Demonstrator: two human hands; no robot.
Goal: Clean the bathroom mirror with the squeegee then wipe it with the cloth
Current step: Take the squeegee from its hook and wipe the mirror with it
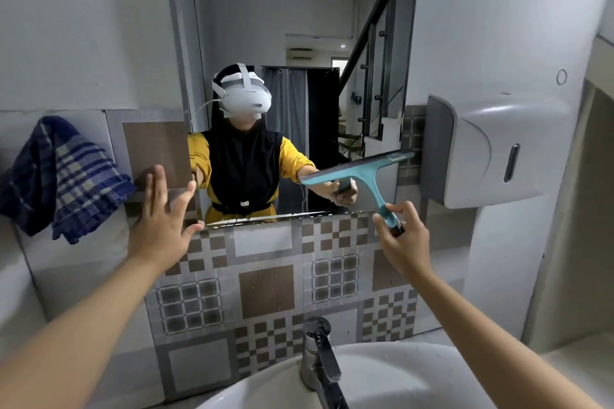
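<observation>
The tall mirror hangs on the wall above the basin. A teal squeegee lies with its blade against the mirror's lower right part, tilted up to the right. My right hand grips its handle just below the mirror's bottom edge. My left hand is flat and spread against the tiled wall at the mirror's lower left corner, holding nothing. A blue plaid cloth hangs on the wall at the far left, apart from both hands.
A white basin with a chrome tap sits directly below. A grey wall dispenser juts out right of the mirror, close to the squeegee's blade tip. Patterned tiles cover the wall under the mirror.
</observation>
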